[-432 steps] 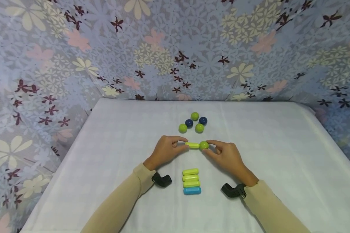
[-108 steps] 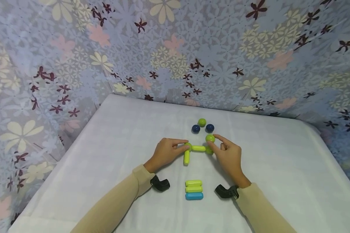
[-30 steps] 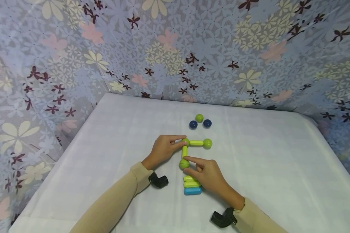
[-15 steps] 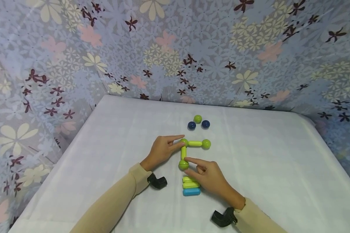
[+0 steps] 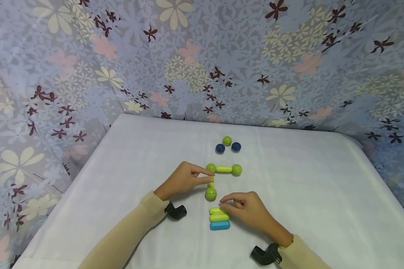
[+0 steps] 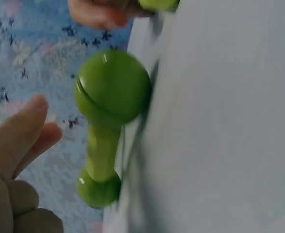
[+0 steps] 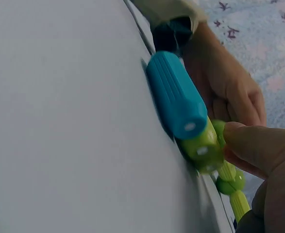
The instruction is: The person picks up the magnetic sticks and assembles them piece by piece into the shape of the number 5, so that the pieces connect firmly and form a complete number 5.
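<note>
On the white cloth lies an L-shaped build of magnetic pieces: two yellow-green rods (image 5: 223, 169) joined by green balls (image 5: 236, 170), with the corner ball (image 5: 210, 168) at upper left and a seamed ball (image 5: 210, 194) at the lower end. My left hand (image 5: 185, 179) hovers over the upright rod, thumb and index finger apart; the left wrist view shows a gap between them and the rod (image 6: 102, 153). My right hand (image 5: 247, 207) is beside the right ends of two loose yellow-green rods (image 5: 219, 217), holding nothing visible. A blue rod (image 5: 219, 225) lies just below them.
Behind the build sit a green ball (image 5: 227, 141) and two dark blue balls (image 5: 220, 148). A floral curtain (image 5: 202, 59) hangs along the far edge of the white-covered table (image 5: 309, 168). Black wrist mounts (image 5: 266, 254) are strapped at both sleeves.
My right hand has let go of the seamed ball and moved down and right to the loose rods. My left hand has left the corner ball and shifted down over the upright rod.
</note>
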A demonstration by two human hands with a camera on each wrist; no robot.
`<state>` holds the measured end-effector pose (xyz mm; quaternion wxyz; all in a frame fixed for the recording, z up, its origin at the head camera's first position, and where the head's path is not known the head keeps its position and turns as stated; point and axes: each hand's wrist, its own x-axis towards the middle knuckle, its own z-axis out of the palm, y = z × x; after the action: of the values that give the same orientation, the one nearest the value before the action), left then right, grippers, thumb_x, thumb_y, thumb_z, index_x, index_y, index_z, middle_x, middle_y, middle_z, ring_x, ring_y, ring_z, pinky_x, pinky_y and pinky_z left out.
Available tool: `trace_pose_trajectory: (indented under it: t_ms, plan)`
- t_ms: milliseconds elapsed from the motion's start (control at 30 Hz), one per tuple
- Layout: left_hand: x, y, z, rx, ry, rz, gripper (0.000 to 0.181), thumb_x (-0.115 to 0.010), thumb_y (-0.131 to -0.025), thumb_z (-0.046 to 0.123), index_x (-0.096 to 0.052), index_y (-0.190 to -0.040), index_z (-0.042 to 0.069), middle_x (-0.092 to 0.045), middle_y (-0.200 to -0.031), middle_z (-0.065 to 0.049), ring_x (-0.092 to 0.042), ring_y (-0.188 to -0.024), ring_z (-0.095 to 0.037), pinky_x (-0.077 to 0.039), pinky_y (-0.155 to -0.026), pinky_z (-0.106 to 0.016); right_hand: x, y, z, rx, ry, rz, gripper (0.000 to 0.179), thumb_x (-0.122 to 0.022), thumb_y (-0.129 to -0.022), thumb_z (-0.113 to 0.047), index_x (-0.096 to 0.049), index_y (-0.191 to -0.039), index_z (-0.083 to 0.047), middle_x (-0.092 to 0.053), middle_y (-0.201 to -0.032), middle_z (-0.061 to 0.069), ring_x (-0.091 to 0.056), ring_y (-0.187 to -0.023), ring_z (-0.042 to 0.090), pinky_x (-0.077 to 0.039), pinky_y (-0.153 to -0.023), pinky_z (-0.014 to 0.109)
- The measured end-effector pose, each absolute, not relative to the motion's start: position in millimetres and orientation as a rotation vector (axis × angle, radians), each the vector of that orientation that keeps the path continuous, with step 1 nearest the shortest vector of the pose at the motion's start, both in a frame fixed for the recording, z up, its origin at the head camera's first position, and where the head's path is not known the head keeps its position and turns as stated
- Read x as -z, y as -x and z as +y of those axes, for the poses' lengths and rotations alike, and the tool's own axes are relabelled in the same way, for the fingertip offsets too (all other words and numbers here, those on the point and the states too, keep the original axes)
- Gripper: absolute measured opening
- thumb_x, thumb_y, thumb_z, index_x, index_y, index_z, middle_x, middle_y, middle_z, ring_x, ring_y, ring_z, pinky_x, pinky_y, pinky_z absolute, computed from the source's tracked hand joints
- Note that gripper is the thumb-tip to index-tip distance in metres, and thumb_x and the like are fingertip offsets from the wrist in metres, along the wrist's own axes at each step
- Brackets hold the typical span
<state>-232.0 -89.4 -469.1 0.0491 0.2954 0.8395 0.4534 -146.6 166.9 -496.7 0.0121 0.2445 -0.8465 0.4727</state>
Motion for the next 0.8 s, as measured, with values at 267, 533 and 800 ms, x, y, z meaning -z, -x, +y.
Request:
trace_pose_trajectory:
  t_ms: [267,533,800]
  plan:
    - [477,206,-95,-1.342,-1.015,2.453,0.028,-0.085,-0.085,0.037,-0.083,-0.109,0.022,-0.027,-0.049,0.015,-0.022,-0.049,-0.004,-0.023,-0.047,-0.023,498,142,176,-1.453,-0.717,-2.684,0.013,-0.082,-0.089,-0.032,-0.081,-0.099,-0.023,-0.032,-0.05,-0.02,-0.027,-0.047,-0.002,-0.032,-0.049,0.018]
    - [487,199,-98,-1.318,-1.141,2.495,0.036,-0.086,-0.084,0.033,-0.079,-0.119,0.025,-0.028,-0.052,0.016,-0.022,-0.051,0.002,-0.023,-0.049,-0.02,493,143,177,-1.32,-0.801,-2.799,0.02,-0.08,-0.09,-0.037,-0.081,-0.102,-0.021,-0.033,-0.052,-0.018,-0.029,-0.048,-0.002,-0.028,-0.049,0.018]
    - [493,203,-99,-1.291,-1.177,2.566,0.043,-0.087,-0.083,0.031,-0.077,-0.123,0.018,-0.03,-0.056,0.015,-0.025,-0.053,0.002,-0.024,-0.051,-0.02,493,144,176,-1.263,-0.854,-2.834,0.02,-0.079,-0.091,-0.038,-0.081,-0.101,-0.021,-0.035,-0.054,-0.018,-0.031,-0.049,-0.003,-0.029,-0.049,0.018]
